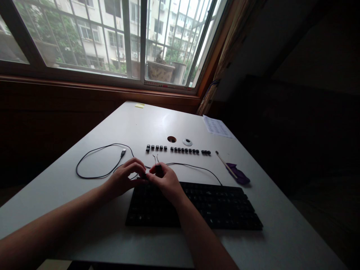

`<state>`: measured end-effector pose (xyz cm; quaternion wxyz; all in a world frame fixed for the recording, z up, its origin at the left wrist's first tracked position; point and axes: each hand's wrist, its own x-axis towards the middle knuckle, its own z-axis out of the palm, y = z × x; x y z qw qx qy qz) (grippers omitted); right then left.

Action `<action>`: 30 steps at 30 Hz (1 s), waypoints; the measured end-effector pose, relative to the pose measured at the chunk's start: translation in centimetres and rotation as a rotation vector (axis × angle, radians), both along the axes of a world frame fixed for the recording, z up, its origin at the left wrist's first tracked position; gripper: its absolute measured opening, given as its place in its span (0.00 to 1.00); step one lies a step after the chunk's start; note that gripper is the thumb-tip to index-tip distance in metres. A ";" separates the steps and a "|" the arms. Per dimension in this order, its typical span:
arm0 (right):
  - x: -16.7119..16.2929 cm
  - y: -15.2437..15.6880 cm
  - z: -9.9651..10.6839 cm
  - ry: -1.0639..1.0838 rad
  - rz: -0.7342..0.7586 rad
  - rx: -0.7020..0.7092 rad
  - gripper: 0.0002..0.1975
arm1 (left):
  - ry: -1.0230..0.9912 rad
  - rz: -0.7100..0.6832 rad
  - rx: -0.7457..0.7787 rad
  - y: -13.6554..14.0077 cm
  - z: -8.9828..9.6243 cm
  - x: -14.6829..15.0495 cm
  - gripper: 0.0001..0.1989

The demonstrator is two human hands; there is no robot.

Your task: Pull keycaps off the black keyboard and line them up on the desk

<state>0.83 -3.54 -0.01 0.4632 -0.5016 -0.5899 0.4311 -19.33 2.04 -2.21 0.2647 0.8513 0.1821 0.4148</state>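
Brown planter [160,72] holds plant [160,58]; right hand [168,180] grips wire-pronged puller [159,171].

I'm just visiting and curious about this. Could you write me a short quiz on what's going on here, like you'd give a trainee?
1. Which of the person's hands holds the wire tool, its prongs pointing toward the window?
2. True or false: the purple cloth covers the keyboard.
3. What stands in a line beyond the keyboard? a) coins b) small black keys c) pens

Key:
1. The right hand.
2. False; the cloth lies on the table, off the keyboard.
3. b
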 end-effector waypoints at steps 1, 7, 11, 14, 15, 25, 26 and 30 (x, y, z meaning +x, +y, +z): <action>0.0 0.0 0.0 0.000 0.001 -0.006 0.10 | 0.003 -0.009 0.004 0.0 0.0 0.0 0.10; 0.2 0.1 -0.2 0.001 -0.018 -0.020 0.10 | 0.002 -0.040 -0.004 0.1 0.4 -0.1 0.10; 0.2 0.1 -0.3 -0.013 -0.046 -0.018 0.10 | -0.006 -0.057 -0.014 0.1 0.5 -0.1 0.11; 0.1 0.0 -0.2 -0.046 -0.053 0.016 0.09 | -0.005 -0.051 -0.019 0.3 0.3 -0.2 0.11; 0.1 -0.1 -0.2 -0.060 -0.051 0.033 0.08 | -0.005 -0.042 -0.025 0.4 0.2 -0.3 0.10; 0.3 -0.2 0.2 -0.268 -0.044 0.272 0.07 | -0.001 0.018 -0.092 0.8 -0.2 -0.6 0.10; 0.3 -0.2 0.1 -0.292 -0.040 0.296 0.07 | 0.000 0.019 -0.089 0.8 -0.3 -0.6 0.10; 0.3 0.1 0.2 -0.387 -0.011 0.378 0.07 | -0.016 0.006 -0.099 0.8 -0.5 -0.5 0.10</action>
